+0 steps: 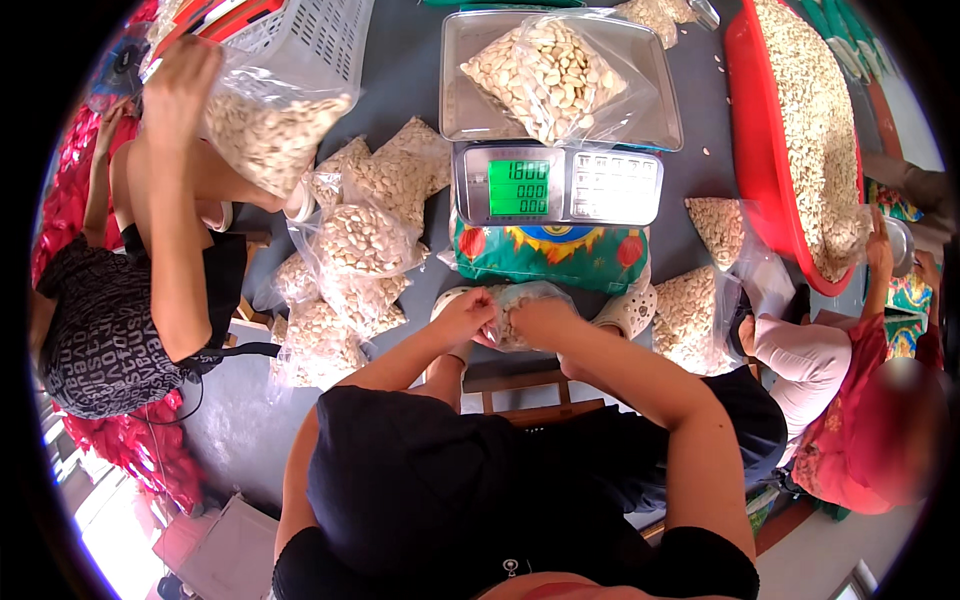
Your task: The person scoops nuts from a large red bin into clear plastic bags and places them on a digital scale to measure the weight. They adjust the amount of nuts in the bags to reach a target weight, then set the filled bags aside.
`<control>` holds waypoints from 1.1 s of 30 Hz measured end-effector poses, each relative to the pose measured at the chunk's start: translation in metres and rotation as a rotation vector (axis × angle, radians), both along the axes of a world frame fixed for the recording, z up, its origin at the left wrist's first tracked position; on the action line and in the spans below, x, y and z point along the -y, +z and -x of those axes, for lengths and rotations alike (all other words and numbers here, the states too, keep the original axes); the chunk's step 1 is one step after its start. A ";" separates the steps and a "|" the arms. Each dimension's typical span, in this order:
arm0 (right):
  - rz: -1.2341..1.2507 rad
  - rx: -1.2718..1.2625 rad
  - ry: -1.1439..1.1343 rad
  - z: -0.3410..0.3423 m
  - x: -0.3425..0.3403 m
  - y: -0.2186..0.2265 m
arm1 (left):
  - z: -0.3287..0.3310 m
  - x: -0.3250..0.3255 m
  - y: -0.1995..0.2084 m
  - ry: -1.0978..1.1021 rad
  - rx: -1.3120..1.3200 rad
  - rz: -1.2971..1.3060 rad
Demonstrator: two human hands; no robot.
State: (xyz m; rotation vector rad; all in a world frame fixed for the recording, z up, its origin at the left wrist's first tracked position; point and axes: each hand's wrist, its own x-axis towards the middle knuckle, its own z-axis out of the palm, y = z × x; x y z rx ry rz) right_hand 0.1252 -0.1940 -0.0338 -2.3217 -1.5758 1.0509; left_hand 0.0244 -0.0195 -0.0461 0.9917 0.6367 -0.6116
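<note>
Low between my knees sits a clear plastic bag [535, 292] with pale, flat bean-like seeds in it. My left hand [466, 316] is closed on the bag's left edge, fingers pinched together. Over the bag's near side lies my right hand [541, 323], its fingers turned down and hidden at or inside the bag's mouth. Just beyond, a digital scale [557, 186] with a lit green display bears a filled bag of the same seeds [548, 75] on its metal tray [655, 125].
Several filled bags [365, 240] lie left of the scale, and more [688, 318] at right. A red tub [745, 90] of seeds stands far right. At left, a person's hand [180, 85] lifts a filled bag [272, 135] beside a white basket [310, 45]. Another person's hand [880, 245] is at the tub.
</note>
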 end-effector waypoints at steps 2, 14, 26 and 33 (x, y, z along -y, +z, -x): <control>0.286 -0.026 0.067 -0.052 -0.015 0.054 | -0.006 -0.009 0.020 -0.136 0.058 -0.216; -0.123 0.444 -0.846 -0.237 -0.048 0.226 | -0.211 -0.087 0.223 -0.160 0.514 -1.493; -0.620 -0.048 -0.740 -0.200 -0.080 0.257 | -0.180 -0.150 0.251 0.226 0.560 -0.874; -0.452 -0.767 -0.500 -0.097 -0.117 0.279 | -0.042 -0.187 0.296 0.544 0.625 -0.961</control>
